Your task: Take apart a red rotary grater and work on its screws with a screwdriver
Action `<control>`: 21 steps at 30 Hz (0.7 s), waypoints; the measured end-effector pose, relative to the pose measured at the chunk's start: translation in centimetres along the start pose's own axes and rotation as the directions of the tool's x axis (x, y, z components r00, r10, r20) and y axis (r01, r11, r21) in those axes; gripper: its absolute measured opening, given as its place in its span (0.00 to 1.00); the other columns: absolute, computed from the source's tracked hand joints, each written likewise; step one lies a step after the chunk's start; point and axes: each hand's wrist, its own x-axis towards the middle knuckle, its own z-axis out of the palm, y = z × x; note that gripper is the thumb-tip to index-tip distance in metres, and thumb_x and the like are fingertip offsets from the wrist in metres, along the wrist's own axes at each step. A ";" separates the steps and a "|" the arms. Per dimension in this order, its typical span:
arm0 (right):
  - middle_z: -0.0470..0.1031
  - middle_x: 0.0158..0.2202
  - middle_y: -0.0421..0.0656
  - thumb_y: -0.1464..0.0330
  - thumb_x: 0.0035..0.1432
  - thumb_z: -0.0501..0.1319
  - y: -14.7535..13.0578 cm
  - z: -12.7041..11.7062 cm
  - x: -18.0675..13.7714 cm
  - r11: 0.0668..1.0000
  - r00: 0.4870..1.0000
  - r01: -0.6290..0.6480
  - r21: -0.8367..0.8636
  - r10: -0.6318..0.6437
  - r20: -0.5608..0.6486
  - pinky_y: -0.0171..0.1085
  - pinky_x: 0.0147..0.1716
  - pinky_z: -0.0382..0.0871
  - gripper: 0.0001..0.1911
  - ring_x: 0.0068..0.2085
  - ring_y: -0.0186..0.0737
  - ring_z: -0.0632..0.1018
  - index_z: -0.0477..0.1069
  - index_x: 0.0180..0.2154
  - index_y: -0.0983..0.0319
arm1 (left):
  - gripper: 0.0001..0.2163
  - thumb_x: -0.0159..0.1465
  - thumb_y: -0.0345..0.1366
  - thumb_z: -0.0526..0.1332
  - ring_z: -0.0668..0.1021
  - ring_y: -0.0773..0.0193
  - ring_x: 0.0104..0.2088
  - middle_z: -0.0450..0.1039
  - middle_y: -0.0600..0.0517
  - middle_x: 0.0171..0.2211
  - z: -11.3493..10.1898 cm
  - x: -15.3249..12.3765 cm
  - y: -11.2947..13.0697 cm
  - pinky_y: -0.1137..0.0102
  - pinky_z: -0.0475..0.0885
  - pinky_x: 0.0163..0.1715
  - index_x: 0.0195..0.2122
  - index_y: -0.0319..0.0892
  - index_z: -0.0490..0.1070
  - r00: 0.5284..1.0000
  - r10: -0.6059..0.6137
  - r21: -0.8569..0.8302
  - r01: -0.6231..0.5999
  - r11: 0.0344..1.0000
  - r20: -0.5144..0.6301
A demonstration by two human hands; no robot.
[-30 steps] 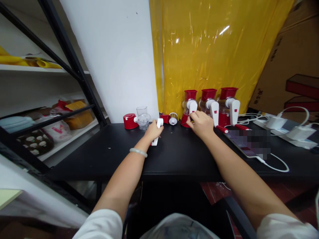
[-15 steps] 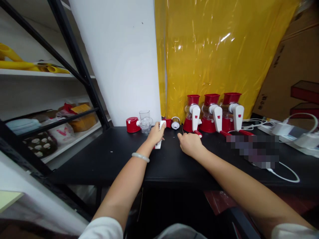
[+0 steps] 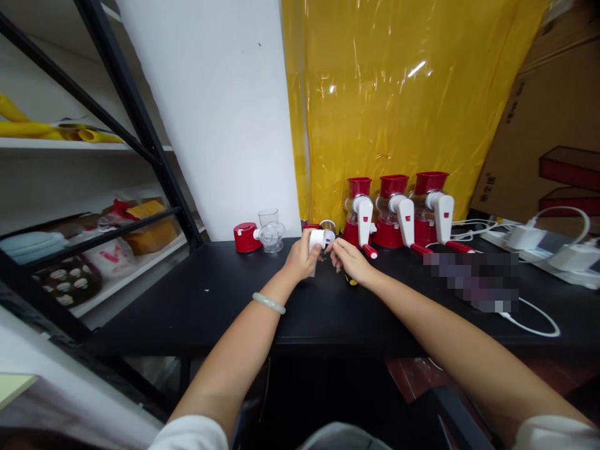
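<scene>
My left hand point(image 3: 302, 259) is closed on the white crank handle point(image 3: 317, 237), whose round end is turned up toward my right hand. My right hand point(image 3: 350, 259) has its fingers bent and close together beside that round end. A black tool handle with a yellow end point(image 3: 351, 281) sticks out under my right palm; the fingers hide its other end. Just behind the hands lie a red part point(image 3: 310, 226) and a metal grater drum point(image 3: 328, 226), both partly covered. To the left, a red base point(image 3: 247, 237) stands next to a clear plastic grater housing point(image 3: 270, 232).
Three assembled red-and-white rotary graters point(image 3: 397, 212) stand at the back right of the black table point(image 3: 225, 306). A blurred-out object point(image 3: 473, 281) with a white cable lies at right, near a power strip point(image 3: 562, 256). A shelf rack point(image 3: 135, 94) borders the left.
My left hand has lifted and turned the crank handle so its round end faces up. My right hand has moved in close to it, and the black-and-yellow handle now shows below the palm.
</scene>
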 end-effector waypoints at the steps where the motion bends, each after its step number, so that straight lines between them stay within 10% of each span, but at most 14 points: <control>1: 0.64 0.22 0.35 0.43 0.60 0.49 0.3 0.3 0.2 0.992 1.000 -0.017 0.122 0.015 0.016 0.34 0.22 0.65 0.25 0.21 0.32 0.67 0.63 0.33 0.59 | 0.23 0.69 0.54 0.49 0.80 0.59 0.29 0.77 0.50 0.30 0.1 -0.1 0.3 0.67 0.72 0.34 0.55 0.41 0.61 1.000 -0.001 0.054 -0.001 0.999 0.031; 9: 0.61 0.19 0.32 0.42 0.56 0.55 0.6 1.2 -0.1 0.947 1.000 -0.006 0.320 0.000 0.017 0.34 0.21 0.63 0.26 0.19 0.30 0.65 0.63 0.33 0.59 | 0.23 0.69 0.51 0.52 0.81 0.52 0.42 0.78 0.44 0.41 0.4 -0.4 1.9 0.65 0.71 0.42 0.58 0.40 0.61 0.986 -0.107 0.216 0.079 0.973 0.124; 21: 0.54 0.18 0.30 0.41 0.51 0.60 -0.9 2.1 -0.3 0.894 0.998 0.009 0.448 0.019 -0.059 0.34 0.22 0.62 0.28 0.20 0.28 0.59 0.58 0.26 0.58 | 0.26 0.68 0.55 0.50 0.80 0.52 0.42 0.77 0.41 0.44 0.7 -0.3 1.3 0.64 0.71 0.42 0.57 0.39 0.60 0.998 -0.058 0.227 0.063 0.972 -0.032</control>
